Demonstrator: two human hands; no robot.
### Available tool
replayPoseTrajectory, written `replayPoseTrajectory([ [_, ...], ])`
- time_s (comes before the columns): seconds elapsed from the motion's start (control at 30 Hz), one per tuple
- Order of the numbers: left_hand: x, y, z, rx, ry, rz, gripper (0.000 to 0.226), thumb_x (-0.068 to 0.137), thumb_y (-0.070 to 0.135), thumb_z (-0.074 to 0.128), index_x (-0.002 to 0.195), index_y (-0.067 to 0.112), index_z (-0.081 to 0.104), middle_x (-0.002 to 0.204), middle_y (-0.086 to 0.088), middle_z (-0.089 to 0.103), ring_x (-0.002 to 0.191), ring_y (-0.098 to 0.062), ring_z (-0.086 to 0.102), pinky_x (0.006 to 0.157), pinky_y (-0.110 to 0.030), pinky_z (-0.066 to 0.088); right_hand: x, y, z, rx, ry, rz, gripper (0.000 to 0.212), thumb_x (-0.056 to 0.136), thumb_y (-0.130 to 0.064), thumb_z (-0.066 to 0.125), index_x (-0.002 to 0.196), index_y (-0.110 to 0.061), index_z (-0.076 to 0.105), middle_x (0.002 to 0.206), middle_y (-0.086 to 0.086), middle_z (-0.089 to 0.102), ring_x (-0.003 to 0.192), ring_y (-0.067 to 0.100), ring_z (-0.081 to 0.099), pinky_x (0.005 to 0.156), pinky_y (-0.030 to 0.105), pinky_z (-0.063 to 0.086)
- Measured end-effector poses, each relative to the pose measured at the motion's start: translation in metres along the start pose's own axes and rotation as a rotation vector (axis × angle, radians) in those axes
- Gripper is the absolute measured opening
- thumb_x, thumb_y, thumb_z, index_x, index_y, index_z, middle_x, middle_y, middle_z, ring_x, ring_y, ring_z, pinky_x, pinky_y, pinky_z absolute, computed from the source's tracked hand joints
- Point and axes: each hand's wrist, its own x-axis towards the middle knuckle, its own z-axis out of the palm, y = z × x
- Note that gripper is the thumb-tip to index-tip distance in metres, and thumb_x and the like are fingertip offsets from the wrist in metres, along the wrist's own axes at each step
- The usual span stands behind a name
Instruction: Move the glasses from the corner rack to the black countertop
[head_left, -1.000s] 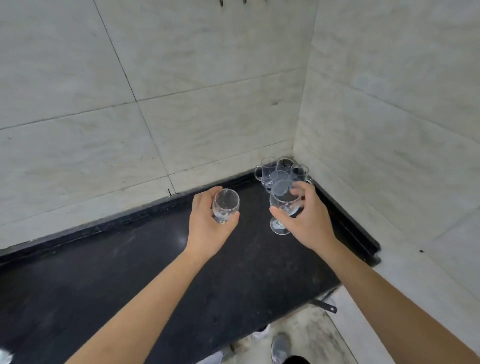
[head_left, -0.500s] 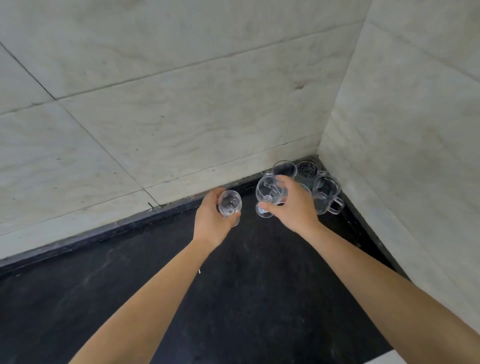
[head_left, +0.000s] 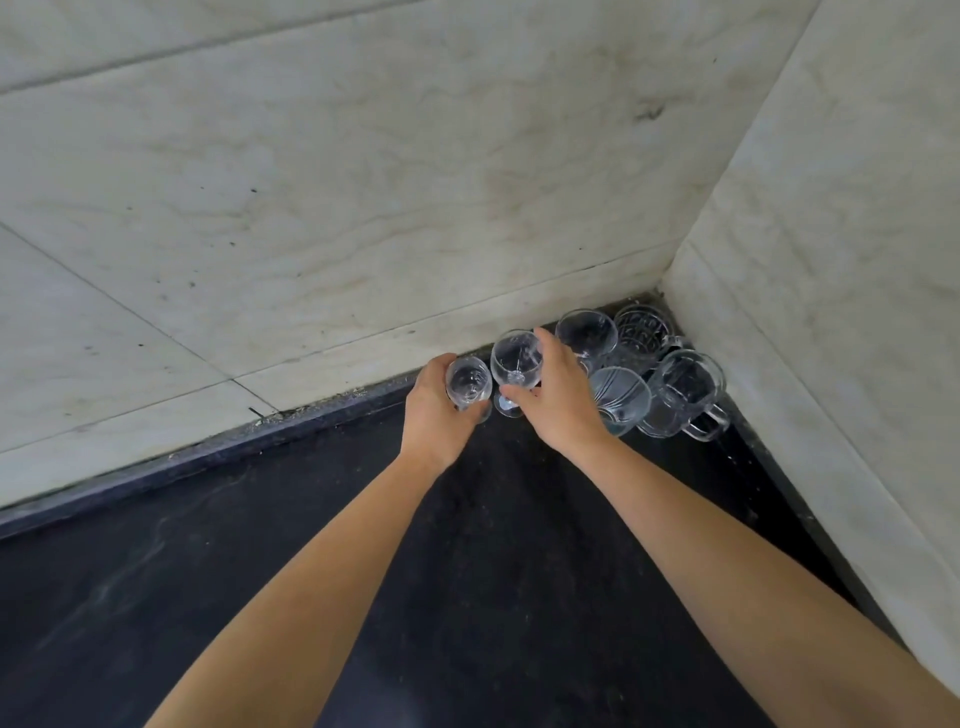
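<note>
- Black countertop (head_left: 493, 545) meets two pale marble-look tiled walls (head_left: 363, 182) in a back right corner; no readable writing, labels or brands anywhere.
- Clear glassware clustered in that corner: six pieces counted, all empty.
- Left hand (head_left: 434, 410) is curled around a small stemmed glass (head_left: 469, 384), fingers wrapping its bowl, near the counter's back edge.
- Right hand (head_left: 558, 400) pinches a larger stemmed glass (head_left: 516, 361) at its bowl, thumb on near side, fingers over the rim's far side; its foot shows just below, cannot tell if it touches the counter.
- The two held glasses sit just beside each other.
- Loose in the corner: a round glass (head_left: 586, 332), a patterned cup (head_left: 643, 327), a ribbed cup (head_left: 621, 397), a handled mug (head_left: 685, 395), all crowded close, some touching.
</note>
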Motion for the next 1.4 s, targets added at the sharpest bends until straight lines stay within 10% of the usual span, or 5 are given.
replayPoseTrajectory([
  [0.3, 0.014, -0.013, 0.005, 0.086, -0.042, -0.039, 0.068, 0.077, 0.023, 0.078, 0.137, 0.021, 0.045, 0.127, -0.002, 0.06, 0.112, -0.021, 0.058, 0.094, -0.043, 0.053, 0.001, -0.004, -0.003, -0.131, -0.026, -0.043, 0.088, 0.095, -0.04, 0.067, 0.16, -0.016, 0.013, 0.161, 0.012, 0.031, 0.142, 0.029, 0.042, 0.108, 0.042, 0.042],
  [0.47, 0.002, 0.002, -0.019, 0.239, -0.121, -0.02, 0.096, 0.084, 0.037, 0.075, 0.156, 0.02, 0.013, 0.161, -0.004, 0.025, 0.147, -0.025, 0.026, 0.115, -0.046, 0.033, -0.014, -0.016, -0.021, -0.228, -0.044, -0.061, 0.093, 0.096, -0.04, 0.065, 0.161, -0.017, 0.001, 0.164, 0.012, 0.023, 0.139, 0.031, 0.046, 0.1, 0.043, 0.048],
  [0.67, -0.025, 0.063, -0.111, 0.456, 0.291, 0.331, 0.068, 0.101, 0.05, 0.036, 0.154, 0.009, 0.022, 0.162, -0.018, 0.02, 0.151, -0.035, 0.015, 0.117, -0.056, 0.024, -0.029, -0.098, -0.085, -0.313, 0.261, -0.411, 0.069, 0.105, -0.038, 0.042, 0.162, -0.018, 0.006, 0.168, 0.018, 0.003, 0.154, 0.035, 0.014, 0.121, 0.05, 0.027],
  [0.87, -0.076, 0.101, -0.216, 0.645, 0.699, 0.442, 0.062, 0.105, 0.043, 0.038, 0.153, 0.006, 0.026, 0.161, -0.025, 0.016, 0.15, -0.04, 0.011, 0.118, -0.059, 0.018, -0.044, -0.19, -0.111, -0.289, 0.426, -0.77, 0.069, 0.105, -0.046, 0.039, 0.161, -0.016, 0.013, 0.167, 0.024, 0.003, 0.155, 0.039, 0.007, 0.124, 0.055, 0.014],
  [1.4, -0.563, 0.043, -0.338, 0.991, 1.242, -0.436, 0.066, 0.102, 0.044, 0.04, 0.155, 0.011, 0.022, 0.163, -0.019, 0.011, 0.152, -0.035, 0.006, 0.12, -0.056, 0.012, -0.37, -0.368, 0.093, 0.105, -0.253, -1.572, 0.075, 0.103, -0.055, 0.04, 0.162, -0.019, 0.011, 0.168, 0.02, -0.001, 0.156, 0.037, 0.002, 0.125, 0.054, 0.008],
])
